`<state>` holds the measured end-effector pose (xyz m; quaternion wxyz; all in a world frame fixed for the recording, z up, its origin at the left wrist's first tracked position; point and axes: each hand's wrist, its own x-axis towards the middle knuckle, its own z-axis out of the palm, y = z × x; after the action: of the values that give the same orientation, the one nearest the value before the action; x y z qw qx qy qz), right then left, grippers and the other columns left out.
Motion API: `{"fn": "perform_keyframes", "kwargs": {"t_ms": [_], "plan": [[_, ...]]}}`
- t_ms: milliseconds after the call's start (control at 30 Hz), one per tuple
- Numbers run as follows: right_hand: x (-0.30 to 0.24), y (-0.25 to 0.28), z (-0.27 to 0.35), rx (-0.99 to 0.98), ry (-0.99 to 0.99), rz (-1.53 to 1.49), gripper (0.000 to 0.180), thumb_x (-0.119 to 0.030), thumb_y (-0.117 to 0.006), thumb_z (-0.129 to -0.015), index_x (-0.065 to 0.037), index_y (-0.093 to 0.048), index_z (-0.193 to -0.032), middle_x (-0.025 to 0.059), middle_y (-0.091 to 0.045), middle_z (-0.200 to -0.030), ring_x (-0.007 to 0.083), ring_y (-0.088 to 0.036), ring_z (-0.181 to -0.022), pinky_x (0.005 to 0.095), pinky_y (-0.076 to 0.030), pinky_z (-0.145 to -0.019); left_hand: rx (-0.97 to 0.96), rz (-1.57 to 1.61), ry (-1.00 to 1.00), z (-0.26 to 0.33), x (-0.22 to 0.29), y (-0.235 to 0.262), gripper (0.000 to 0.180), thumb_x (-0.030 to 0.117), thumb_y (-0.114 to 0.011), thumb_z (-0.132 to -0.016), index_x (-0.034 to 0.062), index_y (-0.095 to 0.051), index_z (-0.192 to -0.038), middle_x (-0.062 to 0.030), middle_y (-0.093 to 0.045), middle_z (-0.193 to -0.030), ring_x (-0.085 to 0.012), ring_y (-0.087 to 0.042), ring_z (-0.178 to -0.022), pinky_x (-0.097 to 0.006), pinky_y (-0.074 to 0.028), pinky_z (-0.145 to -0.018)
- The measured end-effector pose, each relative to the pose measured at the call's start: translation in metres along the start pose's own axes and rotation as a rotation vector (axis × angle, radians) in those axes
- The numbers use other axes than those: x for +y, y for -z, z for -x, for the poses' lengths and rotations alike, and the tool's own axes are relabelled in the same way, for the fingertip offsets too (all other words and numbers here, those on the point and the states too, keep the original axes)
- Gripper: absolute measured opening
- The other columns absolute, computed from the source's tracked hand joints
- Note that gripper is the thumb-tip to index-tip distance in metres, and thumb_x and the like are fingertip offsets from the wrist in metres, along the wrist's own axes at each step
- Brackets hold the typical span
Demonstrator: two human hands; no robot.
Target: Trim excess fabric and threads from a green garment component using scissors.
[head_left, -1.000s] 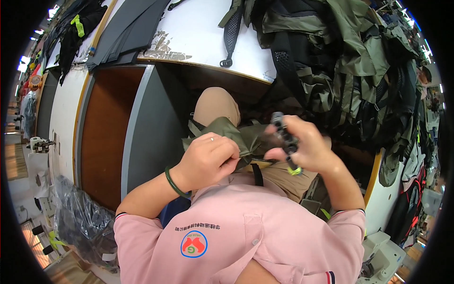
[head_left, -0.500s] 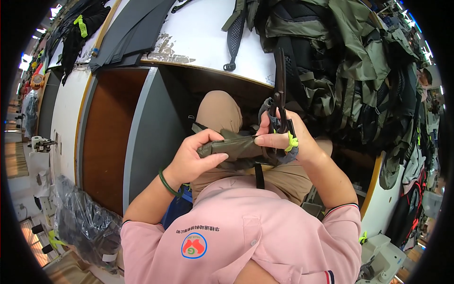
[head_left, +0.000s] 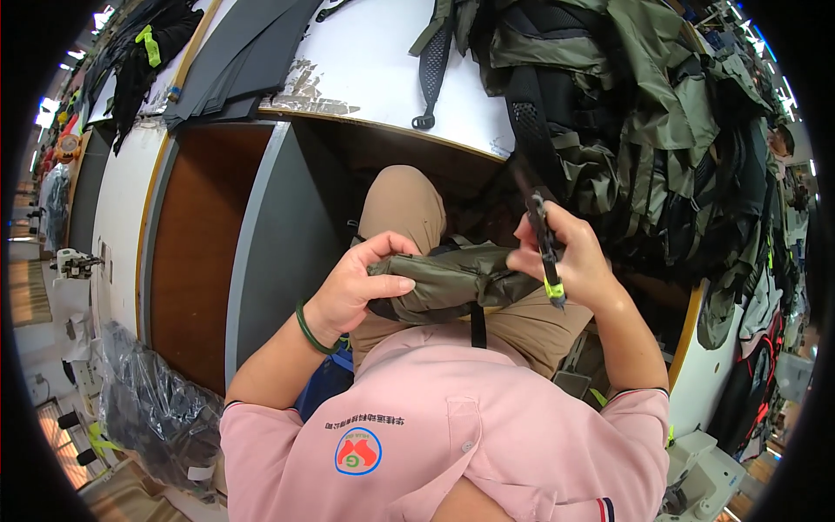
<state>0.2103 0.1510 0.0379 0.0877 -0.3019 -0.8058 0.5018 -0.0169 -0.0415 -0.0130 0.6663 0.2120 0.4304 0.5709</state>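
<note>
Your left hand [head_left: 352, 291] grips the olive fabric piece [head_left: 444, 280] at frame centre, over your lap. Your right hand [head_left: 570, 261] pinches its right end and holds black snips [head_left: 544, 248] with a yellow-green tip.

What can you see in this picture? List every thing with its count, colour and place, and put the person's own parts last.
fabric piece: one, olive green, on the lap, held by both hands
tool: one, black with a yellow-green end, in the right hand
black strap: one, hanging below the fabric piece
heap of bags: many, olive and black, on the table's right side
table: one, white top, ahead of the person
grey sheets: several, dark grey, table's left part
plastic wrap: one, clear, floor at lower left
wristband: one, green, left wrist
shirt: one, pink
left hand: on the fabric piece
right hand: grips the tool
</note>
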Motion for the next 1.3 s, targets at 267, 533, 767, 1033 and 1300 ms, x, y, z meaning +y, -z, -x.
{"fn": "perform_keyframes", "kwargs": {"t_ms": [267, 533, 767, 1033, 1300], "plan": [[0.005, 0.012, 0.015, -0.156, 0.214, 0.557, 0.056, -0.047, -0.089, -0.057, -0.006, -0.054, -0.074, 0.0038, -0.052, -0.063, 0.0246, -0.055, -0.063, 0.0346, -0.041, -0.074, -0.030, -0.250, -0.082, 0.001, -0.008, -0.012, 0.025, -0.001, -0.068, -0.084, 0.0058, -0.051, -0.101, 0.0023, -0.055, -0.092, -0.0038, -0.051, -0.081, -0.021, -0.044, -0.073], [0.004, 0.008, 0.018, -0.054, 0.375, 0.680, 0.054, -0.043, -0.089, -0.057, -0.007, -0.058, -0.082, 0.0055, -0.059, -0.068, 0.0265, -0.059, -0.067, 0.0363, -0.041, -0.076, -0.068, -0.327, -0.041, 0.000, -0.009, -0.017, 0.024, 0.000, -0.068, -0.085, 0.0052, -0.050, -0.100, 0.0022, -0.053, -0.092, -0.0034, -0.050, -0.079, -0.020, -0.043, -0.070], [0.006, 0.006, 0.016, 0.048, 0.464, 0.776, 0.048, -0.034, -0.089, -0.057, -0.008, -0.059, -0.084, 0.0049, -0.061, -0.070, 0.0251, -0.061, -0.068, 0.0378, -0.043, -0.079, -0.090, -0.329, -0.072, -0.001, -0.010, -0.017, 0.024, 0.002, -0.068, -0.085, 0.0057, -0.050, -0.100, 0.0031, -0.053, -0.092, -0.0031, -0.049, -0.081, -0.020, -0.043, -0.071], [0.016, 0.007, 0.016, 0.071, 0.450, 0.726, 0.043, -0.030, -0.089, -0.061, -0.007, -0.058, -0.081, 0.0048, -0.061, -0.070, 0.0245, -0.061, -0.066, 0.0365, -0.045, -0.075, -0.099, -0.257, -0.037, 0.000, -0.008, -0.017, 0.025, 0.001, -0.069, -0.085, 0.0058, -0.050, -0.100, 0.0030, -0.053, -0.092, -0.0030, -0.049, -0.083, -0.020, -0.043, -0.072], [0.008, -0.028, 0.009, -0.253, 0.236, 0.065, 0.029, -0.015, -0.081, -0.076, -0.002, -0.056, -0.080, 0.0111, -0.060, -0.073, 0.0293, -0.056, -0.068, 0.0361, -0.045, -0.064, -0.024, -0.781, -0.599, -0.002, -0.011, -0.021, 0.020, -0.004, -0.068, -0.082, 0.0064, -0.053, -0.089, -0.0053, -0.057, -0.088, -0.0139, -0.057, -0.082, -0.024, -0.046, -0.073]]}}
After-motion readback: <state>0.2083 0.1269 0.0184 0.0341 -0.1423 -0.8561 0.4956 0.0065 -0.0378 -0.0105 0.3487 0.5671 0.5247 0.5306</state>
